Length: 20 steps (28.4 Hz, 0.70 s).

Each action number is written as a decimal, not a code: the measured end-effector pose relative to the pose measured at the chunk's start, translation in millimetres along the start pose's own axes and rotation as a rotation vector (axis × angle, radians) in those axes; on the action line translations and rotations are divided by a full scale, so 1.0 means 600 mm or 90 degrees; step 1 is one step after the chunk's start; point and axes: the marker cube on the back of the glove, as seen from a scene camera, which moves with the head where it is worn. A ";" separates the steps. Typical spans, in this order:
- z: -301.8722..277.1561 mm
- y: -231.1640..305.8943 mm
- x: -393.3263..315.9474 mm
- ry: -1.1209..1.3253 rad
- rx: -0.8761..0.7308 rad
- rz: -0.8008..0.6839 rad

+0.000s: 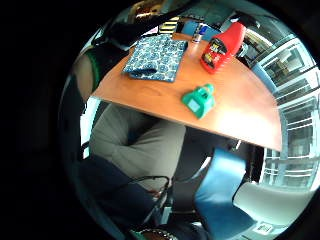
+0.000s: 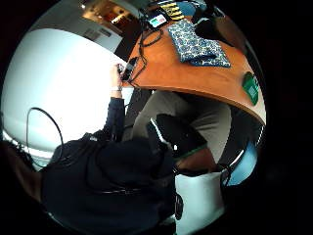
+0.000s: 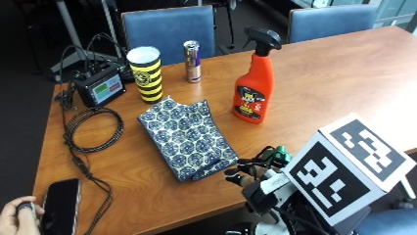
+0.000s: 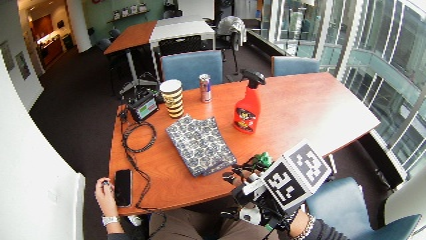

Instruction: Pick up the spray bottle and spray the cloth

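Note:
A red spray bottle [image 3: 254,83] with a black trigger head stands upright on the wooden table [image 3: 326,78], right of the cloth. The blue patterned cloth [image 3: 186,137] lies folded flat near the table's middle. My gloved right hand [image 3: 246,175] hovers at the table's near edge, just right of the cloth's front corner and well short of the bottle. Its fingers are loosely spread and hold nothing. In the little finger side palm view the bottle [image 1: 222,46] and cloth [image 1: 155,57] lie far across the table. The thumb side palm view shows the cloth [image 2: 198,44].
A small green object [image 3: 280,155] sits on the table beside my hand. Behind the cloth stand a yellow-and-black striped cup [image 3: 146,73], a slim can [image 3: 192,61] and a screen device [image 3: 101,90]. Cables [image 3: 94,127] and a phone [image 3: 60,203] lie left. Blue chairs [image 3: 169,29] line the far side.

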 end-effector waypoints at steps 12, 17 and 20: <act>0.016 -0.011 0.008 0.007 -0.037 0.005; 0.019 -0.021 0.008 0.007 -0.042 0.002; 0.019 -0.025 0.006 0.007 -0.042 -0.001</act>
